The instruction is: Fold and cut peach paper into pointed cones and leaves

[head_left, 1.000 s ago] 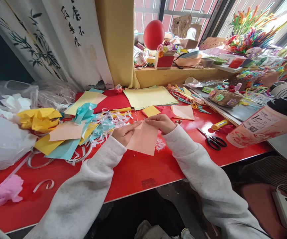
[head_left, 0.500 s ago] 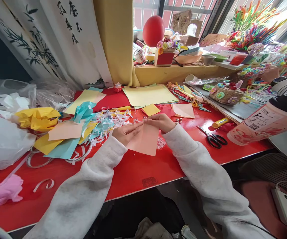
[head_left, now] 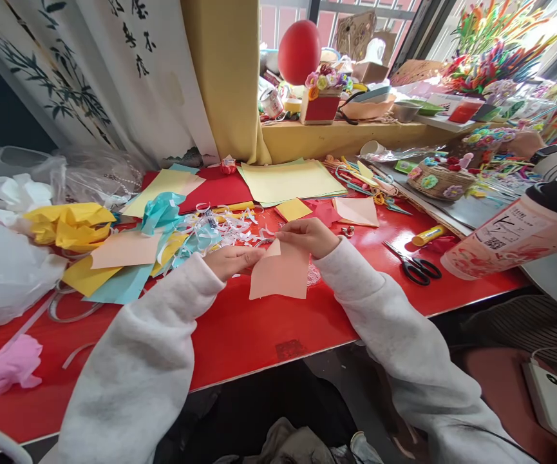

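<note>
A pink-peach paper sheet (head_left: 281,274) is held above the red table (head_left: 254,335), with a small folded flap near its top left. My right hand (head_left: 311,236) pinches its upper edge between thumb and fingers. At the sheet's left edge is my left hand (head_left: 234,260), thumb pressed toward the fingers, which are partly hidden. White and blue paper shreds (head_left: 210,232) lie behind my hands. A small yellow sheet (head_left: 293,209) and more peach sheets (head_left: 357,211) rest beyond them.
Scissors (head_left: 416,265), a yellow glue stick (head_left: 427,236) and a large cup (head_left: 510,235) are on the right. Crumpled yellow paper (head_left: 70,225) and a white plastic bag (head_left: 8,270) occupy the left. Another person's wrist with a watch (head_left: 546,153) shows at far right.
My left hand has moved slightly left and lower, away from my right fingers. A folded flap now shows on the peach sheet, and its lower edge looks bent. The other person's hand has come into view.
</note>
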`<state>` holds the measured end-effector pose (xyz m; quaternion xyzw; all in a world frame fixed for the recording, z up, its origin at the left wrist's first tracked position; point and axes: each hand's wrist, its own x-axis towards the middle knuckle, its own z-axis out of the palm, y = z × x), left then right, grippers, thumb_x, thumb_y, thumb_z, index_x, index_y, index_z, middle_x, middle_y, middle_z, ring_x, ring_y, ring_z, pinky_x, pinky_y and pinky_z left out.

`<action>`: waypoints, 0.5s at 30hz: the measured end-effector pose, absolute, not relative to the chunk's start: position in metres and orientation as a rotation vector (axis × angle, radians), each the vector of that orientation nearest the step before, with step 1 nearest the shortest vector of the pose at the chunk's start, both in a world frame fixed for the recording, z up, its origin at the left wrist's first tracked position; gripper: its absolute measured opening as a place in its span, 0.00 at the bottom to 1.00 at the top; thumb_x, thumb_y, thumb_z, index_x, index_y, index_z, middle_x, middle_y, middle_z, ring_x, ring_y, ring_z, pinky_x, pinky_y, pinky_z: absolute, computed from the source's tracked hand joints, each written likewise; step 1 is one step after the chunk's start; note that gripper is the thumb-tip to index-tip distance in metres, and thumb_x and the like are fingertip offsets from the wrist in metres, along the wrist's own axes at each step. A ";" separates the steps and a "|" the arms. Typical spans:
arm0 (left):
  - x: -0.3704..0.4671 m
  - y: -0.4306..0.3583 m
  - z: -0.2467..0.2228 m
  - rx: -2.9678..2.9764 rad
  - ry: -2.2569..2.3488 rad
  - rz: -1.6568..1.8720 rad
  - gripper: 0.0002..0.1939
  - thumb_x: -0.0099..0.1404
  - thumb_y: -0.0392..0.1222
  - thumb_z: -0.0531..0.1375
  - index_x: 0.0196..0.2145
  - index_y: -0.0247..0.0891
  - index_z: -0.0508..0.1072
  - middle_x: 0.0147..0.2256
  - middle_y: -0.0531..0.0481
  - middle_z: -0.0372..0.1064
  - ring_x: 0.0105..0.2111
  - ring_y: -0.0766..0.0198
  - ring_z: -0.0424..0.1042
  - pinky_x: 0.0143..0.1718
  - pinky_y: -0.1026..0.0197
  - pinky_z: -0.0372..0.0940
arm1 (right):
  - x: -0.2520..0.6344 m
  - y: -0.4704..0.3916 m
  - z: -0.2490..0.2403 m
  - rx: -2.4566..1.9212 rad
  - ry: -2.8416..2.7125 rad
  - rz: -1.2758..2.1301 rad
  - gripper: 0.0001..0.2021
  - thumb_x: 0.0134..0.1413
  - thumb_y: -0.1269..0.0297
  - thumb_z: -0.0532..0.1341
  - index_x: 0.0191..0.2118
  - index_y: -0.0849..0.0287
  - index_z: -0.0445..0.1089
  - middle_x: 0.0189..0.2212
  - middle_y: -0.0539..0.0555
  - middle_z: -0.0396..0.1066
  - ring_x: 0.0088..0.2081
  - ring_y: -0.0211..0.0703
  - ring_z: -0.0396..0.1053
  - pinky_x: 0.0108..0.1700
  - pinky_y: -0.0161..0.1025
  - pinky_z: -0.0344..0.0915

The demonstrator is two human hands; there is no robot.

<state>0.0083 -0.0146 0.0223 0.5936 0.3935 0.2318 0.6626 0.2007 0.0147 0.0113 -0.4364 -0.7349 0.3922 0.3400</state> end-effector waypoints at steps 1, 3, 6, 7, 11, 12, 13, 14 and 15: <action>0.009 -0.013 0.021 1.302 0.906 0.533 0.19 0.47 0.53 0.58 0.34 0.37 0.73 0.32 0.46 0.71 0.33 0.60 0.70 0.34 0.61 0.64 | 0.200 0.014 0.011 -1.119 -1.957 1.004 0.18 0.40 0.53 0.56 0.29 0.66 0.69 0.24 0.52 0.66 0.28 0.35 0.61 0.30 0.33 0.57; 0.013 -0.011 0.016 1.242 0.938 0.598 0.18 0.46 0.50 0.60 0.33 0.38 0.73 0.30 0.47 0.71 0.30 0.62 0.70 0.33 0.61 0.65 | 0.197 0.014 0.009 -1.091 -2.019 0.980 0.18 0.42 0.54 0.56 0.29 0.66 0.69 0.25 0.53 0.67 0.28 0.37 0.62 0.31 0.34 0.58; 0.019 -0.011 0.009 1.222 0.999 0.684 0.15 0.42 0.45 0.63 0.30 0.37 0.73 0.27 0.50 0.71 0.27 0.64 0.69 0.31 0.62 0.64 | 0.195 0.013 0.008 -1.070 -2.047 0.964 0.17 0.42 0.55 0.55 0.30 0.66 0.69 0.25 0.53 0.67 0.29 0.37 0.62 0.31 0.34 0.58; 0.020 -0.011 0.007 1.227 1.018 0.697 0.15 0.41 0.45 0.64 0.29 0.37 0.73 0.26 0.50 0.71 0.26 0.64 0.69 0.30 0.62 0.64 | 0.194 0.013 0.008 -1.076 -2.042 0.964 0.17 0.42 0.55 0.55 0.30 0.66 0.70 0.25 0.53 0.67 0.28 0.37 0.62 0.30 0.33 0.58; 0.020 -0.007 0.000 1.253 1.049 0.740 0.18 0.38 0.46 0.65 0.29 0.35 0.73 0.27 0.48 0.71 0.27 0.61 0.69 0.31 0.59 0.64 | 0.194 0.011 0.009 -1.126 -2.005 0.968 0.18 0.41 0.52 0.56 0.28 0.65 0.71 0.23 0.52 0.67 0.26 0.36 0.62 0.27 0.33 0.56; 0.020 -0.006 -0.001 1.267 1.054 0.748 0.19 0.37 0.46 0.65 0.29 0.34 0.73 0.27 0.48 0.71 0.27 0.61 0.69 0.31 0.58 0.64 | 0.194 0.011 0.009 -1.138 -1.998 0.971 0.19 0.40 0.51 0.56 0.28 0.65 0.71 0.22 0.52 0.67 0.26 0.36 0.62 0.27 0.33 0.56; 0.019 -0.006 -0.002 1.288 1.063 0.754 0.19 0.37 0.47 0.65 0.28 0.34 0.73 0.27 0.48 0.71 0.27 0.61 0.69 0.31 0.58 0.63 | 0.194 0.011 0.009 -1.150 -1.994 0.976 0.19 0.40 0.51 0.56 0.28 0.65 0.71 0.22 0.52 0.67 0.26 0.36 0.62 0.26 0.33 0.56; 0.019 -0.005 -0.003 1.313 1.072 0.756 0.19 0.37 0.47 0.65 0.28 0.34 0.73 0.26 0.48 0.71 0.28 0.60 0.69 0.31 0.58 0.63 | 0.194 0.011 0.009 -1.161 -1.998 0.983 0.20 0.40 0.50 0.56 0.28 0.64 0.71 0.22 0.52 0.67 0.26 0.36 0.62 0.26 0.32 0.56; 0.018 -0.004 -0.003 1.339 1.081 0.756 0.19 0.37 0.47 0.65 0.28 0.34 0.73 0.26 0.48 0.71 0.28 0.60 0.69 0.31 0.59 0.63 | 0.194 0.011 0.008 -1.174 -2.008 0.990 0.20 0.40 0.50 0.56 0.28 0.64 0.71 0.22 0.52 0.67 0.26 0.36 0.62 0.26 0.32 0.56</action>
